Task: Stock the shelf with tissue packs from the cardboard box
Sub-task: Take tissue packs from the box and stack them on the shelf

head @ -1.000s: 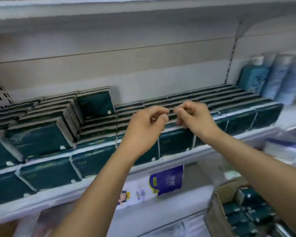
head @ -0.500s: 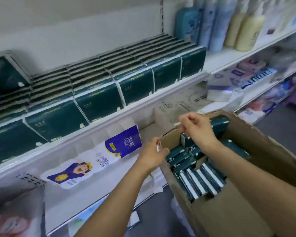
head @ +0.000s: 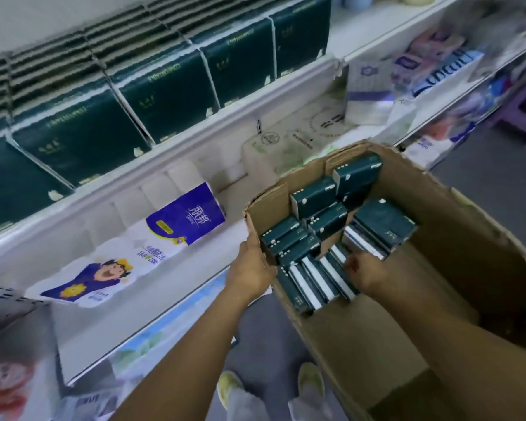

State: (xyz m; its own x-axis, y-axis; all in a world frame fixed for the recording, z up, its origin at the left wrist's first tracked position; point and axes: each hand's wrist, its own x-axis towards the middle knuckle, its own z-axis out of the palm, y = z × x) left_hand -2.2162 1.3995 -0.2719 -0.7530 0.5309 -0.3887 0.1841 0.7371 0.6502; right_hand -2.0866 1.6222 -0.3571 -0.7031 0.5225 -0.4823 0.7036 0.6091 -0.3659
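Inside the cardboard box (head: 438, 238): dark green tissue packs (head: 313, 197) lie in a loose heap at the far end and stand on edge in a close row at the near end. A good number are not yet stocked.
Right hand (head: 365, 268): reaches down onto the upright row, near its right end. The fingertips are hidden among the packs, so whether they have closed on one cannot be told.
Left hand (head: 252, 268): lies against the outside of the box's left wall, just under the torn rim. Whether any finger hooks over that rim cannot be told. Judged to be steadying the box.
Shelf (head: 195, 148): sits up and to the left, fronted by shelved packs (head: 164, 104) standing in tight files. No open slot shows from this angle.
Step in hand: judged to be picking the next load out of the box.
Method advised: draw from the upright row, where the edges present squarely. Pinch across the broad faces of several packs together, not by one corner. Lift straight up so the neighbours do not topple, with the other hand bracing the wall.
Risk: the soft wrappers are likely to slip or crush under a tight squeeze, and the ragged cardboard rim may snag a pack on the way out.
Lower shelf: a purple and white toilet-roll pack (head: 176, 226) lies just beside the box and is no part of the job.
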